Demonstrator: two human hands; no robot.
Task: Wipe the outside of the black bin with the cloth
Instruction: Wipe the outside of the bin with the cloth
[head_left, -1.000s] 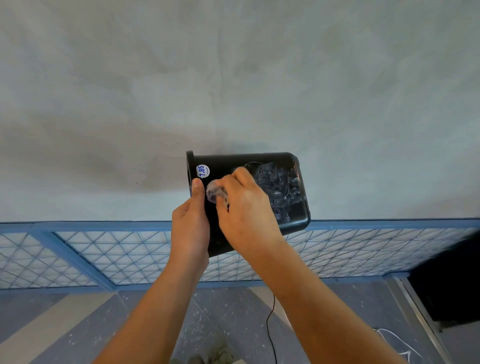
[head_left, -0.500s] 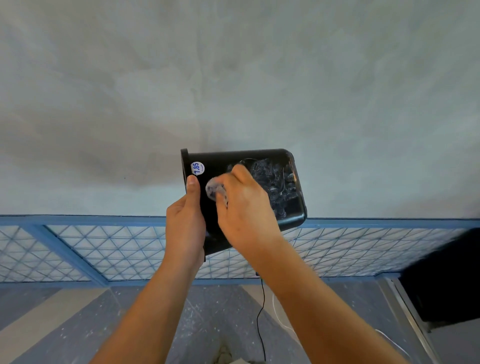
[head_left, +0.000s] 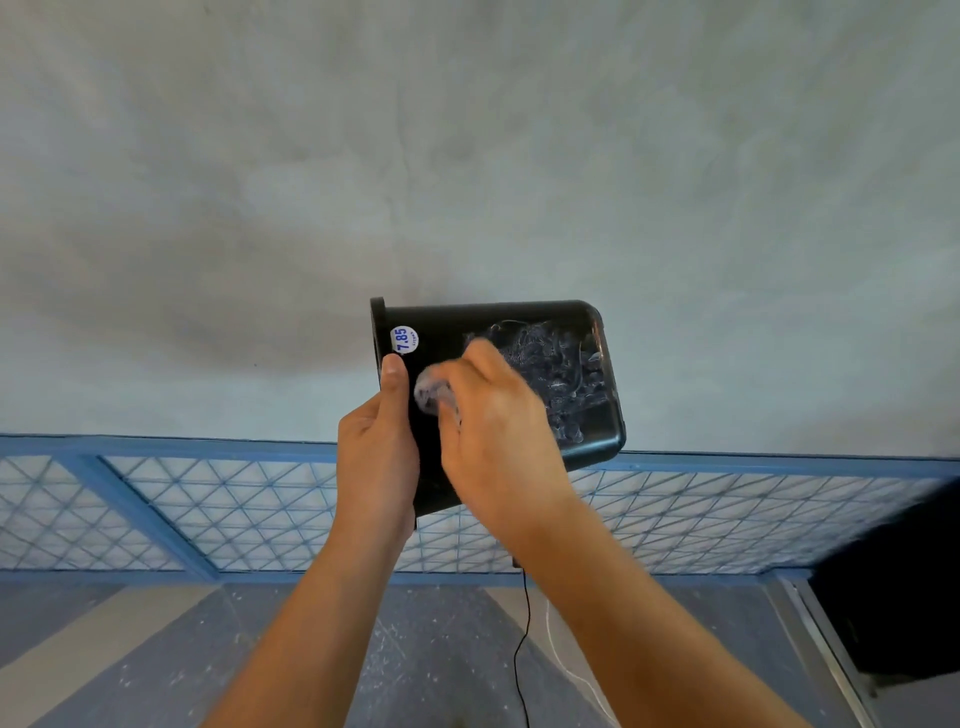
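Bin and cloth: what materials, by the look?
Black bin: likely moulded plastic, smooth semi-gloss; rounded corners, flanged rim, sheen. Cloth: small pale wad, probably soft fabric; motion-blurred under the right hand, so weave cannot be told.

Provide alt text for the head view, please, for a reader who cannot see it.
A person's left hand holds a black bin sideways while the blurred right hand presses a small cloth against its side. A white sticker marks the bin, and a grey wall is behind.
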